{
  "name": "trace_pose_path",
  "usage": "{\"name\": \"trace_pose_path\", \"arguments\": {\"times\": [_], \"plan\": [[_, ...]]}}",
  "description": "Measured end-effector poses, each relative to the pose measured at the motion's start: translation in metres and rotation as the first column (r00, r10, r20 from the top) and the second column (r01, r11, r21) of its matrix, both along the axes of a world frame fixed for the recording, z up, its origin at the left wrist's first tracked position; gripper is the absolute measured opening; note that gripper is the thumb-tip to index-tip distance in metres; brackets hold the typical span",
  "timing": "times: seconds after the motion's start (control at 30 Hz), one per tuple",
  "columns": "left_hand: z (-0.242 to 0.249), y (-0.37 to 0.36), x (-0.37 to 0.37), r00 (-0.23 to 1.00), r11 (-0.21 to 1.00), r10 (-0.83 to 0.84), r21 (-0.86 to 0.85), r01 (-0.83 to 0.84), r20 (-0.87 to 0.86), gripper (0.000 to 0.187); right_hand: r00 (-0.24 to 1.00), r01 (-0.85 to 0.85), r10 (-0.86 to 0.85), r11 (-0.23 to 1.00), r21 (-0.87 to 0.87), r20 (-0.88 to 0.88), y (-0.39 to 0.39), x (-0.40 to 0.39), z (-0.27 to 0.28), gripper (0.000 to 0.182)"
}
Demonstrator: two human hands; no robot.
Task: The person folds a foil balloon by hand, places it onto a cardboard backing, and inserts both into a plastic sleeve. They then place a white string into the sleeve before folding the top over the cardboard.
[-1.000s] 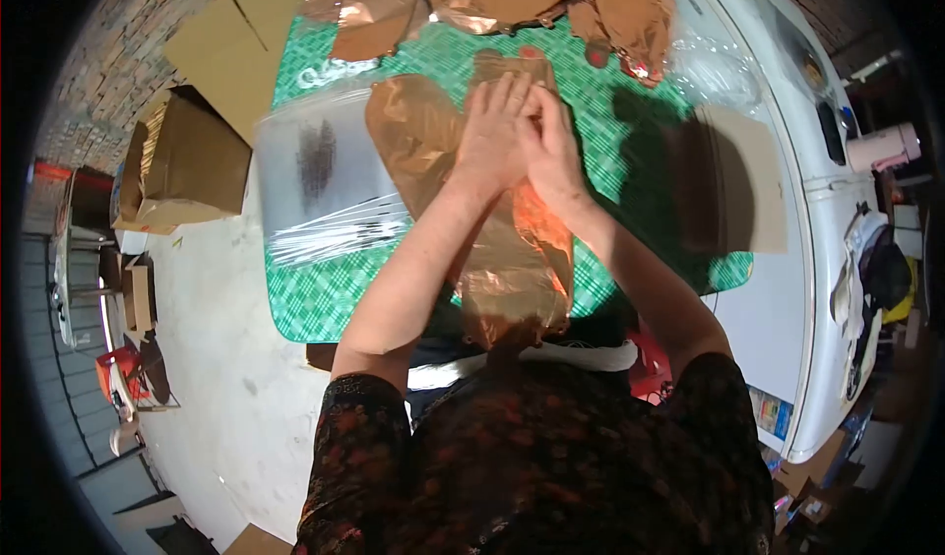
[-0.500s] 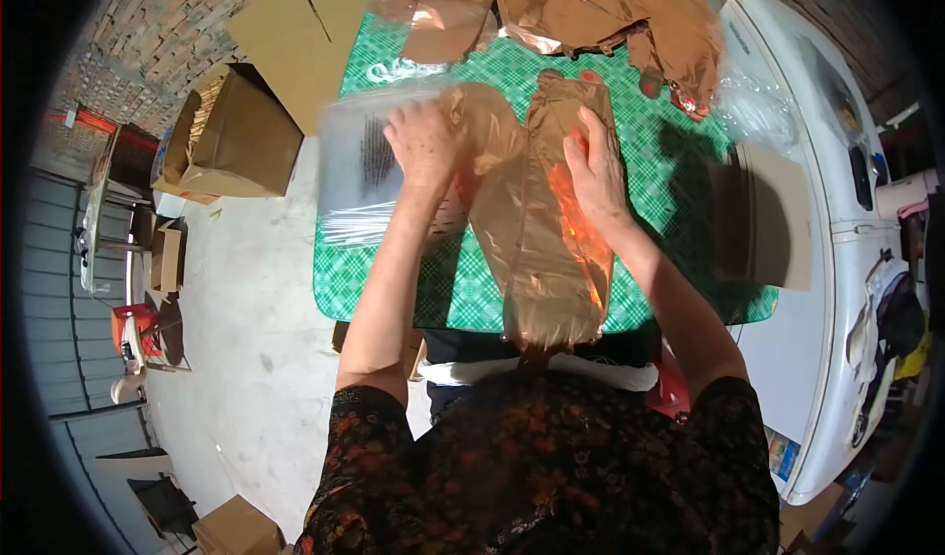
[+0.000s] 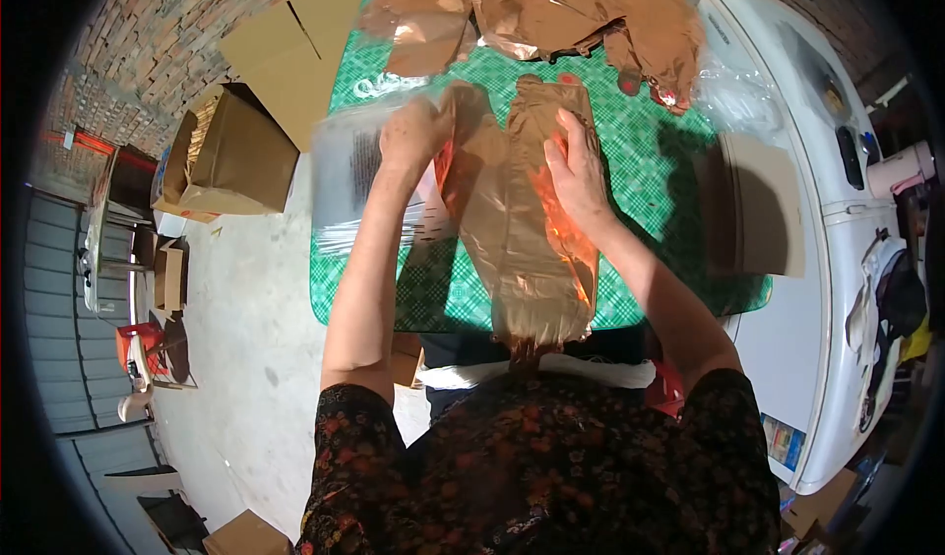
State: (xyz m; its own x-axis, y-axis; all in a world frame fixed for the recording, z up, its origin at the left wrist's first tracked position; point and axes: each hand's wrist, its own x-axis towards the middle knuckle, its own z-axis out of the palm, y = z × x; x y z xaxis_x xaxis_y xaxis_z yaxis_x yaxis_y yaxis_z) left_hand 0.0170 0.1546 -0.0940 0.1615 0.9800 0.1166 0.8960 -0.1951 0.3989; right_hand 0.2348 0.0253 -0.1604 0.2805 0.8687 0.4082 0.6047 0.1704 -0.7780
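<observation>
table (image 3: 679, 201): green check cloth covers it; the person stands at its near edge.
fridge (image 3: 837, 289): white, lying along the table's right edge.
cardboard (image 3: 753, 206): a flat piece at the table's right edge, partly in shadow.
boxes (image 3: 236, 152): open brown cartons on the floor off the table's left edge, by a brick wall.
foil pile (image 3: 551, 9): crumpled copper-coloured pieces heaped at the far edge.
clear bag (image 3: 345, 176): a see-through sleeve with dark print, at the left edge, part of it hanging over; blurred.
balloon (image 3: 517, 230): a flat, uninflated copper foil shape, lying mid-table from near the far edge down to and over the near edge.
step: it looks like the balloon is being folded lengthwise; its left part is lifted while the rest is pinned down.
next move: by my judgement, the lifted part needs bringing across onto the flat part and pressing down, with the pinning hand giving way as the fold closes.
right hand (image 3: 576, 176): palm down, fingers spread fairly wide, pressing the balloon's right half flat; forearm runs back toward the near right corner.
left hand (image 3: 413, 137): closed on the balloon's upper left edge, at the clear bag's right edge; arm stretched long from the near edge. Blur hides the exact finger grip.
</observation>
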Motion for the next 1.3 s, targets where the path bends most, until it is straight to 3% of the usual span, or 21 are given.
{"name": "trace_pose_path", "arguments": {"times": [0.1,0.17,0.23,0.37,0.47,0.5,0.6,0.63,0.73,0.83,0.93,0.97,1.1,1.17,1.2,1.3], "plan": [[0.038,-0.010,0.008,0.963,0.965,-0.116,-0.203,0.167,0.243,0.044,1.000,-0.003,0.003,1.000,-0.015,-0.005,-0.002,-0.001,0.005,0.050],[0.044,-0.016,0.023,0.919,0.949,-0.108,-0.236,0.209,0.379,0.039,1.000,-0.012,0.012,1.000,-0.028,-0.024,-0.003,-0.001,0.007,0.048],[0.037,-0.015,0.041,0.890,0.943,-0.109,-0.236,0.233,0.444,0.030,0.996,0.000,-0.006,0.998,0.068,0.084,0.001,0.000,-0.001,0.048],[0.025,-0.019,0.073,0.647,0.834,-0.056,-0.321,0.449,0.760,0.025,0.992,-0.001,-0.012,0.994,0.105,0.123,0.004,0.003,-0.009,0.045],[0.008,-0.015,0.092,0.548,0.784,-0.049,-0.308,0.539,0.835,0.022,1.000,-0.002,0.001,0.998,0.058,0.025,0.004,0.006,-0.012,0.044],[0.006,-0.020,0.098,0.551,0.796,-0.004,-0.331,0.507,0.835,0.019,0.996,0.005,-0.001,0.999,0.051,-0.084,0.002,0.004,-0.009,0.042],[-0.011,-0.021,0.100,0.462,0.797,0.027,-0.298,0.525,0.886,0.017,0.993,-0.003,0.023,0.986,0.169,-0.115,0.002,0.009,-0.016,0.044],[-0.018,-0.019,0.100,0.453,0.802,0.027,-0.290,0.522,0.891,0.017,0.944,-0.014,0.024,0.999,0.033,-0.329,-0.004,0.006,0.002,0.047],[-0.021,-0.020,0.095,0.421,0.800,0.071,-0.304,0.517,0.904,0.017,0.898,-0.010,0.016,1.000,0.017,-0.439,-0.006,0.001,0.014,0.050],[-0.020,-0.027,0.091,0.378,0.770,0.162,-0.356,0.529,0.911,0.018,0.850,-0.113,0.127,0.992,0.057,-0.511,-0.010,-0.006,0.024,0.065],[-0.028,-0.029,0.091,0.354,0.776,0.165,-0.343,0.530,0.920,0.018,0.989,-0.040,0.053,0.995,0.092,-0.137,-0.003,0.001,0.006,0.079],[-0.030,-0.030,0.090,0.358,0.780,0.157,-0.338,0.526,0.920,0.017,0.991,-0.029,0.039,0.996,0.082,-0.126,-0.001,0.002,0.000,0.085],[-0.030,-0.033,0.087,0.366,0.767,0.158,-0.348,0.539,0.917,0.013,0.998,0.014,-0.009,0.998,0.066,-0.066,0.004,0.006,-0.009,0.077],[-0.038,-0.035,0.084,0.306,0.812,0.082,-0.241,0.532,0.949,0.011,0.984,-0.007,0.006,1.000,-0.005,-0.176,0.002,0.007,-0.008,0.074],[-0.043,-0.036,0.082,0.278,0.829,0.043,-0.190,0.526,0.960,0.010,0.991,0.016,-0.014,1.000,0.011,-0.130,0.002,0.007,-0.011,0.072],[-0.055,-0.035,0.063,0.575,0.912,-0.326,0.088,0.401,0.751,0.014,0.997,0.062,-0.061,0.998,0.032,-0.042,0.003,0.008,-0.018,0.071]]}}
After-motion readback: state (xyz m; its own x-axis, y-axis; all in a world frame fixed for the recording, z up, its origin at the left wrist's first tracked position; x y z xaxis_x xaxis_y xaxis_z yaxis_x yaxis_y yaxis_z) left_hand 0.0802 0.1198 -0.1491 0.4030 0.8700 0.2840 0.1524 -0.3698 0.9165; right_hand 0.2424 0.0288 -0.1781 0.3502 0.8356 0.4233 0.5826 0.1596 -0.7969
